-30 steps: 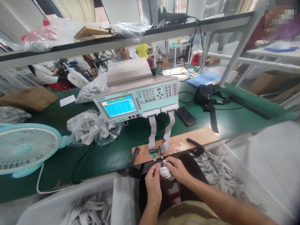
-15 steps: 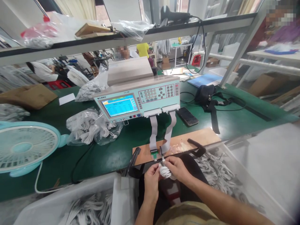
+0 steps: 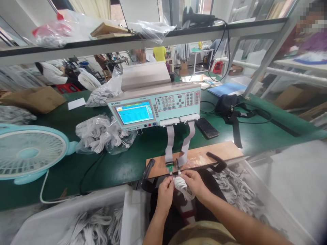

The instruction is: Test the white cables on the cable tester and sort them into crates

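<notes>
Between my two hands hangs a coiled white cable [image 3: 181, 183], just in front of the board's near edge. My left hand [image 3: 165, 191] pinches one end of the cable beside a small green circuit board [image 3: 171, 168]. With fingers closed, my right hand [image 3: 193, 182] grips the other end near a second connector [image 3: 178, 167]. Whether either plug is fully seated cannot be made out. Two grey ribbon cables [image 3: 169, 143] run from these connectors up to a cable tester [image 3: 155, 105] with a lit blue screen.
A wooden board [image 3: 214, 149] lies at the table's front edge between black clamp-like arms [image 3: 216, 161]. White bins [image 3: 127, 207] of cables stand left and right. Bagged cables [image 3: 95, 132], a blue fan [image 3: 30, 153], a phone [image 3: 207, 127] and a black bag [image 3: 227, 105] sit on the green table.
Both hands have brought the cable ends closer to the connectors, and more of the coil hangs in view. The camera view has shifted slightly. The text on the tester's screen has changed.
</notes>
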`<state>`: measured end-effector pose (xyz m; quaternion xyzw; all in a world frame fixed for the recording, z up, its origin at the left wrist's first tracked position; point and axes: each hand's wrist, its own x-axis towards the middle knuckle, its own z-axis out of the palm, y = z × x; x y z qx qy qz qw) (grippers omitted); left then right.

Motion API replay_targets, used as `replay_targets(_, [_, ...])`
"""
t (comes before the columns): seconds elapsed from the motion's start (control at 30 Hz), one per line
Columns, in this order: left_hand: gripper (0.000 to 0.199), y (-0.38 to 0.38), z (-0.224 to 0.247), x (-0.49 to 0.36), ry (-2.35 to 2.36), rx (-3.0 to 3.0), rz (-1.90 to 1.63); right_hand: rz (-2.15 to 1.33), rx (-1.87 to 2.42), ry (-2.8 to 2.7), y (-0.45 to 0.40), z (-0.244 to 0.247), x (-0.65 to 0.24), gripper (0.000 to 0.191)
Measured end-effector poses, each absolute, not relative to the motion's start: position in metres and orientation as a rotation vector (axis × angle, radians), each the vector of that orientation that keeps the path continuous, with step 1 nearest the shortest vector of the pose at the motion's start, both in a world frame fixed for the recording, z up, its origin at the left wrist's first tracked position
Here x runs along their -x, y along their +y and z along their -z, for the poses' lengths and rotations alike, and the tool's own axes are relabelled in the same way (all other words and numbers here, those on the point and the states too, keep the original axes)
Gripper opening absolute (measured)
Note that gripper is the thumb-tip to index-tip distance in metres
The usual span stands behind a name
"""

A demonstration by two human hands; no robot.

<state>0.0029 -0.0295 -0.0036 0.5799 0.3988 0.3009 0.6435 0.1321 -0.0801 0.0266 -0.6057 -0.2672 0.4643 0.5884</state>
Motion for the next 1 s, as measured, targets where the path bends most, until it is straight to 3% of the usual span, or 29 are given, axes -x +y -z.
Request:
replay_targets(0.5, [0.022, -0.041, 0.008, -0.025, 1.085, -0.863, -0.983, -1.203, 1.3, -0.427, -0.081, -0.034, -0.129, 0.04])
replay_targets(1.0, [0.028, -0.045, 0.007, -0.029, 1.091, -0.895, -1.049, -1.147, 1.19, -0.342, -0.077, -0.02, -0.119, 0.038])
